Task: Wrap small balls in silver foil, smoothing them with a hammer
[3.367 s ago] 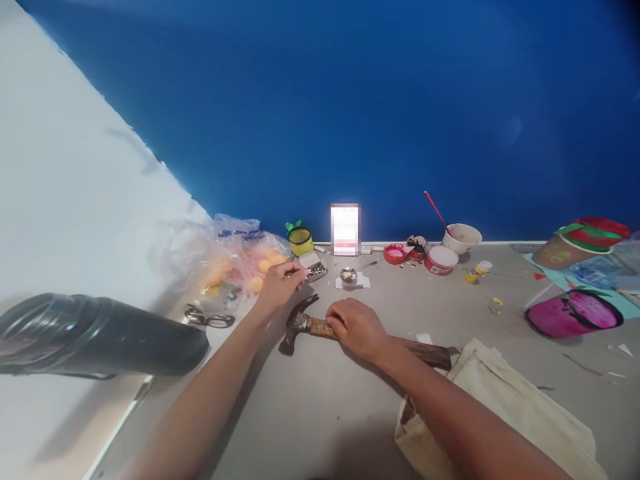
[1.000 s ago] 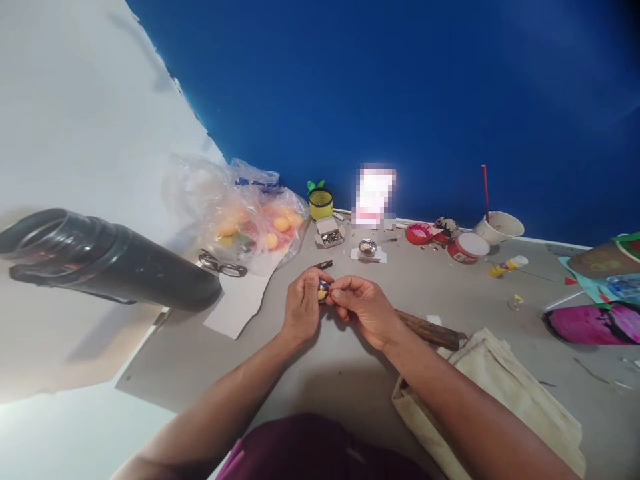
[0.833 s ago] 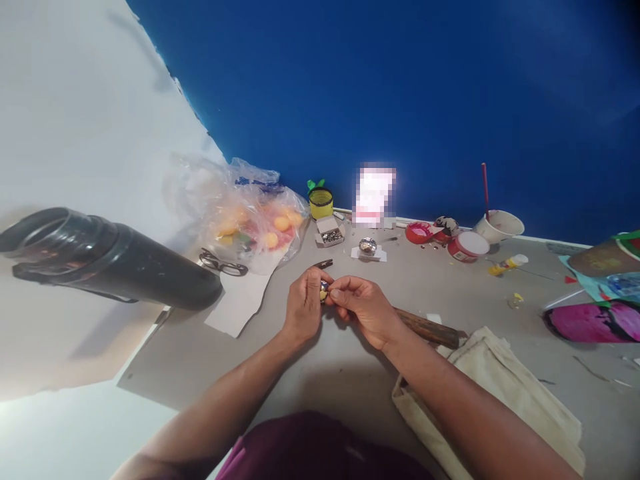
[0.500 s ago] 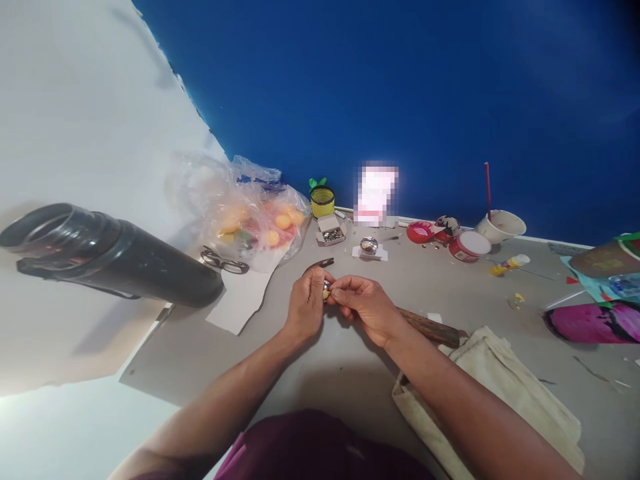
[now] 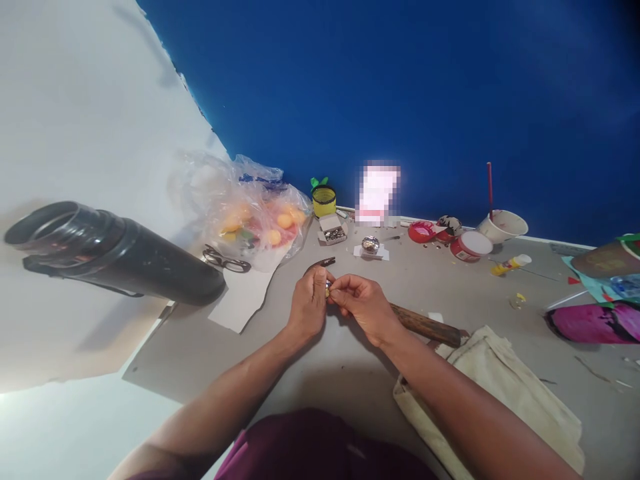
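My left hand [image 5: 306, 305] and my right hand [image 5: 364, 307] meet over the grey surface [image 5: 320, 360], fingers pinched together on a small shiny round piece [image 5: 328, 288] between them. Most of that piece is hidden by my fingertips. Under my hands lies a hammer, its wooden handle [image 5: 425, 325] running right and its dark claw head [image 5: 320, 264] poking out just beyond my left fingers. A small open box of metal bits [image 5: 333, 233] sits a little farther back.
A black tube [image 5: 115, 253] lies at left. A clear plastic bag [image 5: 250, 217] of orange balls and dark scissors [image 5: 226, 260] lie behind it. A cream cloth bag [image 5: 493, 393] lies at right. Paint tubs, a cup with a red stick [image 5: 500, 223] and a pink painted piece [image 5: 595, 321] line the back and right.
Earlier my left hand reached into the small box and my right hand rested on the hammer. Both hands have since come together on the small piece; over the last second they barely move.
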The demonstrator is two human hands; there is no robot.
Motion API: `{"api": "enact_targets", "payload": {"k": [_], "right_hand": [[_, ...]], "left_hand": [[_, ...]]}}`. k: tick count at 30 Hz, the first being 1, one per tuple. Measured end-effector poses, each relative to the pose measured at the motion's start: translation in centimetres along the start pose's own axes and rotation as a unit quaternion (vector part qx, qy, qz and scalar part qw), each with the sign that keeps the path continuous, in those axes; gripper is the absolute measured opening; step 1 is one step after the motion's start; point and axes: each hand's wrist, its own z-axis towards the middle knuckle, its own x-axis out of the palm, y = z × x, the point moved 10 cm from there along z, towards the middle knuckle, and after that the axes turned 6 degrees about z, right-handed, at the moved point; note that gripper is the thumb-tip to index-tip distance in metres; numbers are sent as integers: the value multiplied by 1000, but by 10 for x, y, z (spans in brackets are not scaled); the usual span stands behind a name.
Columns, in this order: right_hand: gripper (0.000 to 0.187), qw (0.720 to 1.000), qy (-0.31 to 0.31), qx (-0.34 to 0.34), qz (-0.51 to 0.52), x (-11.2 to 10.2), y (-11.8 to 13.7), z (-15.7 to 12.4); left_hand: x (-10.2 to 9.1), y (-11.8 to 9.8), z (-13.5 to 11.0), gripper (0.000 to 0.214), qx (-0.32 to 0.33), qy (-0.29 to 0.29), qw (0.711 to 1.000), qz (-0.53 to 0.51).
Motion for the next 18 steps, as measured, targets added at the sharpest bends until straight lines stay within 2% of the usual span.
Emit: {"api": "enact_targets", "payload": {"k": [7,13,18], "right_hand": [[13,997,-23,-56,-51,-1,2,1],[11,991,-22,-85,-97,0,4,2],[9,984,-18,-122,-127,4,11,-2]], "left_hand": [[1,3,0,43,3,-13,1000,8],[3,9,2,42,14,-33,998,48],[1,6,3,41,23,-34,998,43]]}}
